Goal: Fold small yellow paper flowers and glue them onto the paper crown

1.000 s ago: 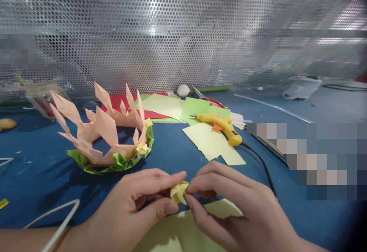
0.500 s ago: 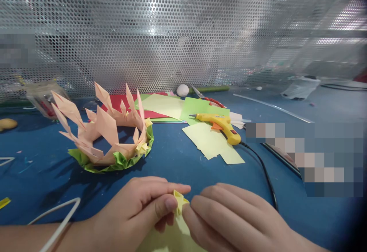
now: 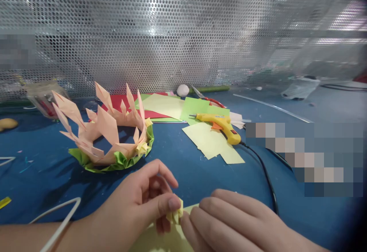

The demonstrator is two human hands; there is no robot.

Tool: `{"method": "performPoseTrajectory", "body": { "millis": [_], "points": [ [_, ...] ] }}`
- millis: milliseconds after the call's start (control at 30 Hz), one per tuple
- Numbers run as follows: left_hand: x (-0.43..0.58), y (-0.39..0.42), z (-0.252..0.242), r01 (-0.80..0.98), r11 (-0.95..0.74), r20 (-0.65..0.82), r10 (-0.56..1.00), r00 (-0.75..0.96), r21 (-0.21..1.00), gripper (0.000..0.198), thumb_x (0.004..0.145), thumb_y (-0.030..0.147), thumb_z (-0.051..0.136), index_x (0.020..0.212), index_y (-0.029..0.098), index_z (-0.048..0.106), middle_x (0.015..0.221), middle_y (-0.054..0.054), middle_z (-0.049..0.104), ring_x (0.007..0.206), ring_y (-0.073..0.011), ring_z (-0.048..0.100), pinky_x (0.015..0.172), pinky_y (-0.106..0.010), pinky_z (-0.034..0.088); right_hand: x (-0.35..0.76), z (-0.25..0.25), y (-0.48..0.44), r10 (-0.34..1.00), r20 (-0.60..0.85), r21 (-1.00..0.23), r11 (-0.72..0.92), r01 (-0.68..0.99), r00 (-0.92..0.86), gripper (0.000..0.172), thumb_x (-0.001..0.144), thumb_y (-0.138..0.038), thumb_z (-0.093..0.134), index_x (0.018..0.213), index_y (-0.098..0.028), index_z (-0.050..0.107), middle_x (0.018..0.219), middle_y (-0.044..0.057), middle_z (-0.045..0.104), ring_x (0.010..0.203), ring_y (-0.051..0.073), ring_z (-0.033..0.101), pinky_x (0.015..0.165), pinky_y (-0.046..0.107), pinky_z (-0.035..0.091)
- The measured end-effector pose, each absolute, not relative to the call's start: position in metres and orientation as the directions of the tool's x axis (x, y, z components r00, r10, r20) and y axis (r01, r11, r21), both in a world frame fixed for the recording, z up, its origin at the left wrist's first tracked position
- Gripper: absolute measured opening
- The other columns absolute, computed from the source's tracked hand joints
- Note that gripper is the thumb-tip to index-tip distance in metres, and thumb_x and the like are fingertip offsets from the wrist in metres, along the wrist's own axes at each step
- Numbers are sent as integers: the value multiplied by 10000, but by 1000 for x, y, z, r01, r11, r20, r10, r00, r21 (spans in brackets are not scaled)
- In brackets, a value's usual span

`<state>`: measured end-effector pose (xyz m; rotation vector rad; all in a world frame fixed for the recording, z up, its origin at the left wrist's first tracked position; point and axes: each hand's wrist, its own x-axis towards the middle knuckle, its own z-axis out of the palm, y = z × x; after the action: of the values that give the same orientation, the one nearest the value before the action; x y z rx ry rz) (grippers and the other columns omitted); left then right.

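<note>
A small folded yellow paper star (image 3: pixel 176 214) sits between my two hands at the bottom centre. My left hand (image 3: pixel 140 202) grips it between thumb and fingers, with the index finger lifted and curved above. My right hand (image 3: pixel 229 221) is closed, its fingertips pinched at the star's right side and partly hiding it. Beneath the hands lies a pale yellow paper sheet (image 3: pixel 157 240). Beyond my left hand stands a peach paper crown (image 3: pixel 107 124) with a green paper band (image 3: pixel 126 162) and pale yellow stars (image 3: pixel 142 148) on its front and right side.
A yellow glue gun (image 3: pixel 219 124) rests on pale yellow paper (image 3: pixel 203 139), its black cord (image 3: pixel 265 171) running right. Red-handled scissors (image 3: pixel 213 101), a white ball (image 3: pixel 182 90) and a clear jar (image 3: pixel 43 95) lie farther back. A perforated metal screen (image 3: pixel 172 34) stands behind.
My left index finger has lifted and bent away from the star. The star has turned and shifted slightly left and down. My right hand has moved only a little.
</note>
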<state>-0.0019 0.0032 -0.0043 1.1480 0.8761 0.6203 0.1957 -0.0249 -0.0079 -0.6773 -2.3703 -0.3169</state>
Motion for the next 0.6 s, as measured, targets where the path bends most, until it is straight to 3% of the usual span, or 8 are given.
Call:
{"method": "performPoseTrajectory", "body": {
  "millis": [100,200,300,400,500,600],
  "points": [
    [-2,4,-4,13,351,-302,785,542,936,481,652,568,845,662,168,577,550,65,581,457,-74,520,481,-185,415,195,-17,-22,311,741,68,847,527,-595,552,1077,-121,284,650,-202,623,543,-25,613,461,106,563,540,273,492],
    [-4,6,-7,-24,356,-284,781,556,934,444,682,569,824,695,158,658,533,61,604,454,-72,525,497,-187,431,192,-17,-20,347,775,26,818,575,-528,539,1049,-68,300,652,-185,646,524,-17,598,452,115,561,518,278,490],
    [-5,8,-10,-73,294,-199,790,580,953,263,708,375,873,869,204,757,727,43,711,666,-99,634,667,-194,497,191,-9,-20,484,702,-83,784,615,-522,443,1025,-86,386,701,-159,679,578,11,632,517,130,600,536,262,505],
    [-5,8,-11,-88,246,-153,807,570,965,182,730,156,842,879,233,772,884,27,758,861,-141,678,811,-231,512,192,-6,-20,525,723,-167,763,624,-449,319,967,-80,493,727,-162,687,610,14,636,533,132,592,517,252,485],
    [-5,9,-7,-68,277,-197,815,545,959,139,749,117,806,838,222,785,824,32,768,801,-133,675,783,-233,523,193,-10,-19,540,732,-247,778,578,-415,251,892,-36,548,720,-160,681,604,3,607,504,118,542,469,241,439],
    [-4,10,-3,-48,303,-231,811,538,952,85,753,153,802,820,205,789,731,39,740,673,-109,625,700,-219,512,193,-12,-19,529,742,-245,786,567,-412,238,886,-30,561,723,-146,691,600,10,609,507,125,537,462,251,437]
  ]
}}
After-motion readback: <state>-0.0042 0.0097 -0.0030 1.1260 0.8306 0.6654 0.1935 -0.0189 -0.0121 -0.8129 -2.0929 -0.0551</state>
